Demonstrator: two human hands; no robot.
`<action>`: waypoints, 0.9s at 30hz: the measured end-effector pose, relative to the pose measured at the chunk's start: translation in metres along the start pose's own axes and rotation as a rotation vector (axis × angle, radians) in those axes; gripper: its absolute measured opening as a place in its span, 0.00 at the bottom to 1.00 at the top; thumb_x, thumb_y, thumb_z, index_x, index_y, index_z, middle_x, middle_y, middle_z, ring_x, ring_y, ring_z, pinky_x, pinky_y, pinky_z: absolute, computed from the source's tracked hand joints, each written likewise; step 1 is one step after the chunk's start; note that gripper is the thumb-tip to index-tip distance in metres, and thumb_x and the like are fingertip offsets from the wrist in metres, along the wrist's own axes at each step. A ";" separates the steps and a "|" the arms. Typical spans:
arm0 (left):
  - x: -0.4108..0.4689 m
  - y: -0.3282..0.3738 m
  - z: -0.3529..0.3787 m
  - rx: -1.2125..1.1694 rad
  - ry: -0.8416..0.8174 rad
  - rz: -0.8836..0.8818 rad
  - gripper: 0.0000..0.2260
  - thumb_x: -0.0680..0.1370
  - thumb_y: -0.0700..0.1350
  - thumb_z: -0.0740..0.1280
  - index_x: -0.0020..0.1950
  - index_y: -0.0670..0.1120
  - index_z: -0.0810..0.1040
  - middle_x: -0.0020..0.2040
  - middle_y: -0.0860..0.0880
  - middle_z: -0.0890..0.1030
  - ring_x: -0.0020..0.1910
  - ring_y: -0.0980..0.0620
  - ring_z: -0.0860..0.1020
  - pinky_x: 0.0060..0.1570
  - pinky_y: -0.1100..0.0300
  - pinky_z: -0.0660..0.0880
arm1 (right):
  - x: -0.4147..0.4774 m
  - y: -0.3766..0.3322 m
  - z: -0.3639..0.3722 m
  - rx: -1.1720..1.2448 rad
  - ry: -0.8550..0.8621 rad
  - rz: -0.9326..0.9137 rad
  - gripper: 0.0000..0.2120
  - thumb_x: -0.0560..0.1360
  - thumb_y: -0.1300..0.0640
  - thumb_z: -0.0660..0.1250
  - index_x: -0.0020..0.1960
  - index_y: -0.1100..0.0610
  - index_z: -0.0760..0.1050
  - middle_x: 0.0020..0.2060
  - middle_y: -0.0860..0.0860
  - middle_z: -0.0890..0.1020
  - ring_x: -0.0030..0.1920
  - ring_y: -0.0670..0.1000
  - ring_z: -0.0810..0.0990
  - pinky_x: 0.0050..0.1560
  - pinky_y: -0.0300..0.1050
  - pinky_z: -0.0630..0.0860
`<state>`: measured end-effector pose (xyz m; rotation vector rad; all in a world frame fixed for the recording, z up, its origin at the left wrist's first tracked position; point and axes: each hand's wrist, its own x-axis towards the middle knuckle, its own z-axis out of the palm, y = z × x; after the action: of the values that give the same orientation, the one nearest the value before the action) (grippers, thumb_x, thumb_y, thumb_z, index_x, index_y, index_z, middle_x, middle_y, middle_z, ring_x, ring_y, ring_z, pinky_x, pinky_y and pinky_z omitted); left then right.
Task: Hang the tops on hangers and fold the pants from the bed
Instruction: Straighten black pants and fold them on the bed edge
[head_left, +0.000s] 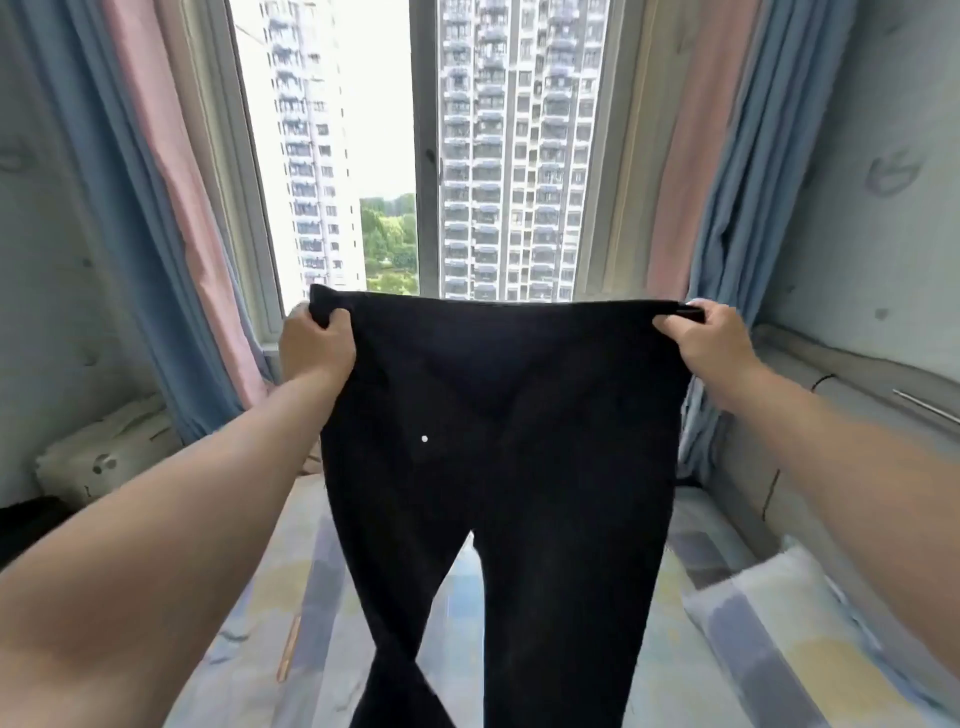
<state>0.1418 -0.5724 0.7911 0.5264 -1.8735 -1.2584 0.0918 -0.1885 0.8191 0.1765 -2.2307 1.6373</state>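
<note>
Pants: a pair of black pants (498, 441) is held up by the waistband, spread wide in the air above the bed (649, 649); the two legs hang down and cross near the lower edge of the view (a small white dot shows on the left leg, below the waistband).
Left hand: the left hand (317, 345) grips the left corner of the waistband, fingers curled round the bunched cloth.
Right hand: the right hand (709, 338) pinches the right corner of the waistband, thumb on the near face and fingers behind it.
Bed: covered with a pale checked sheet; a pillow (779, 618) in the same pattern lies along its right edge.
Window: a window (421, 150) stands beyond the far edge of the bed, with tall apartment blocks outside.
Curtains: pink and blue curtains (156, 171) hang at both sides of the window.
Left of bed: a white box-shaped thing (104, 452) sits beside the left edge (its kind cannot be told).
</note>
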 end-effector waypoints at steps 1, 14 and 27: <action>0.013 0.017 -0.003 -0.011 0.018 0.013 0.14 0.80 0.49 0.62 0.58 0.41 0.78 0.50 0.45 0.80 0.50 0.44 0.78 0.53 0.51 0.75 | 0.010 -0.019 -0.002 0.019 0.015 -0.006 0.04 0.78 0.61 0.69 0.44 0.58 0.78 0.38 0.53 0.82 0.39 0.51 0.81 0.37 0.39 0.78; 0.082 0.139 -0.030 0.244 0.046 -0.063 0.09 0.80 0.47 0.63 0.54 0.42 0.74 0.42 0.46 0.77 0.40 0.44 0.76 0.39 0.56 0.71 | 0.065 -0.150 -0.005 -0.009 0.072 0.131 0.03 0.75 0.63 0.68 0.48 0.62 0.76 0.40 0.57 0.78 0.38 0.54 0.76 0.36 0.45 0.76; 0.058 0.119 -0.037 -0.116 -0.242 -0.479 0.16 0.83 0.42 0.55 0.50 0.38 0.81 0.44 0.41 0.82 0.39 0.44 0.79 0.47 0.50 0.77 | 0.039 -0.159 0.015 0.180 -0.304 0.418 0.09 0.79 0.57 0.67 0.43 0.59 0.72 0.34 0.55 0.78 0.42 0.55 0.82 0.53 0.52 0.81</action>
<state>0.1474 -0.5852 0.9277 0.8227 -1.9181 -1.8000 0.1019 -0.2487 0.9720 0.0016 -2.4641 2.1595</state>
